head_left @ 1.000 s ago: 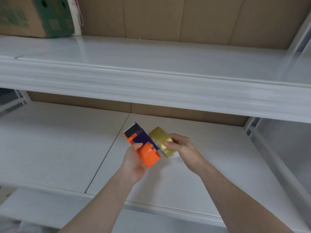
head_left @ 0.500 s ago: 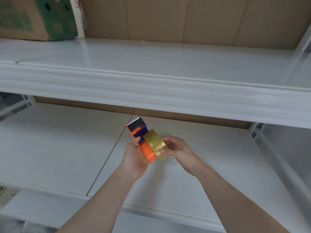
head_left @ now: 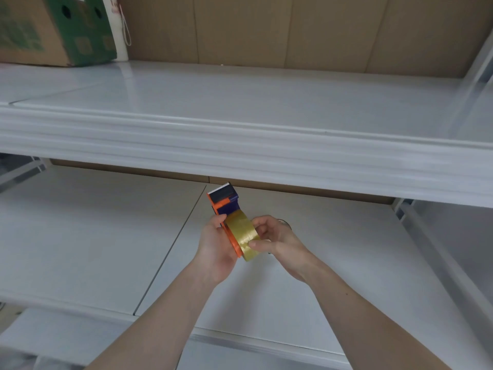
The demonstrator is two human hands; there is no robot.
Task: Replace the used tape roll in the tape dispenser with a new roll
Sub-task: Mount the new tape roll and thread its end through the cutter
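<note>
An orange and dark blue tape dispenser (head_left: 223,202) is held upright above the lower shelf by my left hand (head_left: 215,248), its toothed cutter end pointing up and away. A yellowish translucent tape roll (head_left: 242,233) sits flat against the dispenser's orange side plate. My right hand (head_left: 277,243) grips that roll, thumb on its near rim and fingers curled over the far side. Behind my right hand a small part of another object (head_left: 283,222) shows on the shelf, mostly hidden.
A white lower shelf (head_left: 93,236) lies under the hands, with a seam running diagonally to their left. The white upper shelf (head_left: 240,145) juts out just above the dispenser. A green and brown cardboard box (head_left: 50,28) stands at the upper shelf's back left.
The roll, held apart to the dispenser's right a second ago, now lies against its orange side plate. The dispenser has turned more upright and both hands have risen slightly.
</note>
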